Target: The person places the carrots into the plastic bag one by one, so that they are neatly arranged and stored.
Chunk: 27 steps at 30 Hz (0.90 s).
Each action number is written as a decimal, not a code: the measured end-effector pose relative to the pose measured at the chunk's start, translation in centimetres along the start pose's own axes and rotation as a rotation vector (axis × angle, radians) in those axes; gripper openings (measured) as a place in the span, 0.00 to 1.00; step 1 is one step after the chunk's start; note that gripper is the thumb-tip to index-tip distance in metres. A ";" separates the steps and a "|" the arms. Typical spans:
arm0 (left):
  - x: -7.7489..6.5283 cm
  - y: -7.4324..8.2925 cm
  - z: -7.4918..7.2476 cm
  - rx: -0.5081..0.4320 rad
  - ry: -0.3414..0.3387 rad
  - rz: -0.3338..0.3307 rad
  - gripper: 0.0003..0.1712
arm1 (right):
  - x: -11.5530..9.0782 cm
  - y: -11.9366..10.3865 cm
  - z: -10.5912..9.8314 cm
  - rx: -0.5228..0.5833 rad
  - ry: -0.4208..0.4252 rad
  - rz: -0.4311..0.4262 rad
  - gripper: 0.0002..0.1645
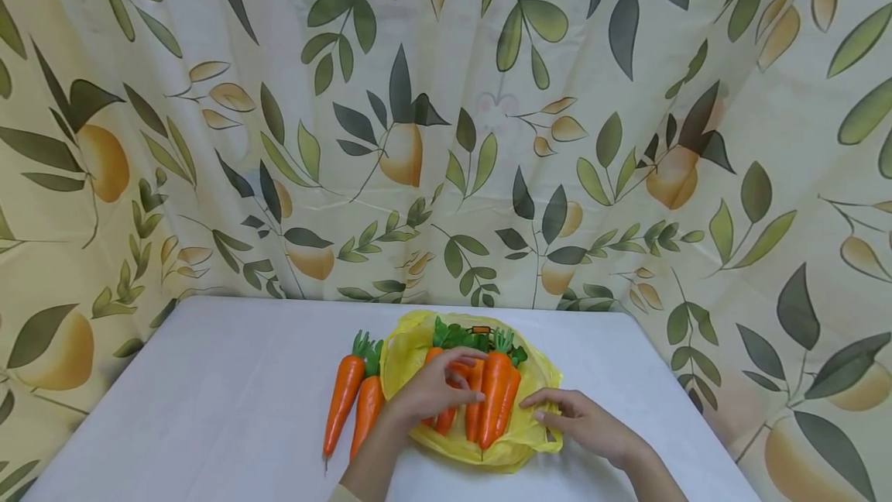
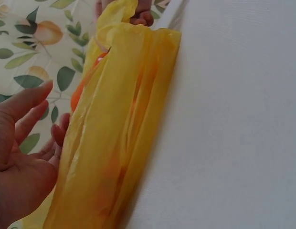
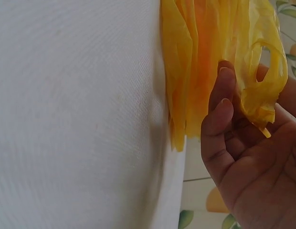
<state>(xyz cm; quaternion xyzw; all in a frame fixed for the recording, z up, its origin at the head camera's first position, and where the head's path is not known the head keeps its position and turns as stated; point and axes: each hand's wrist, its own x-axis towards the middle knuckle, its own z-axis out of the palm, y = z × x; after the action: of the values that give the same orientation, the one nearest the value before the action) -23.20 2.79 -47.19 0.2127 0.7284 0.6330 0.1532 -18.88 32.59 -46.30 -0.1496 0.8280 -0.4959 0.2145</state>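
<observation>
A thin yellow plastic bag (image 1: pixel 488 452) lies spread on the table, with several orange carrots (image 1: pixel 496 393) with green tops in it. My left hand (image 1: pixel 439 386) is over the carrots at the left of the bag, its fingers loosely bent and apart; the left wrist view shows the palm beside the bag's side. At the bag's right edge is my right hand (image 1: pixel 588 424), fingers lightly bent against the plastic. In the right wrist view a bag handle (image 3: pixel 262 95) hangs in front of the right fingers.
Two more carrots (image 1: pixel 343 401) lie on the white table (image 1: pixel 230 393), just left of the bag. Behind the table's far edge hangs a curtain (image 1: pixel 446 254) printed with leaves and fruit.
</observation>
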 end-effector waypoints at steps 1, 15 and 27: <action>-0.1 0.1 -0.2 0.001 -0.002 0.000 0.29 | 0.0 0.0 0.0 0.001 0.001 0.006 0.17; -2.5 1.2 -3.7 0.042 0.016 0.016 0.27 | 0.0 0.3 -0.2 -0.010 0.000 0.007 0.17; -4.4 0.8 -7.1 0.067 0.060 0.001 0.28 | 0.1 0.0 -0.3 -0.005 -0.005 0.023 0.18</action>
<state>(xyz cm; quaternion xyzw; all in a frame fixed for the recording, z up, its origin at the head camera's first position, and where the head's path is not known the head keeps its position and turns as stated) -22.81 -5.47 -45.47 0.1993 0.7532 0.6145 0.1238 -19.14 32.75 -46.21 -0.1417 0.8304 -0.4912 0.2218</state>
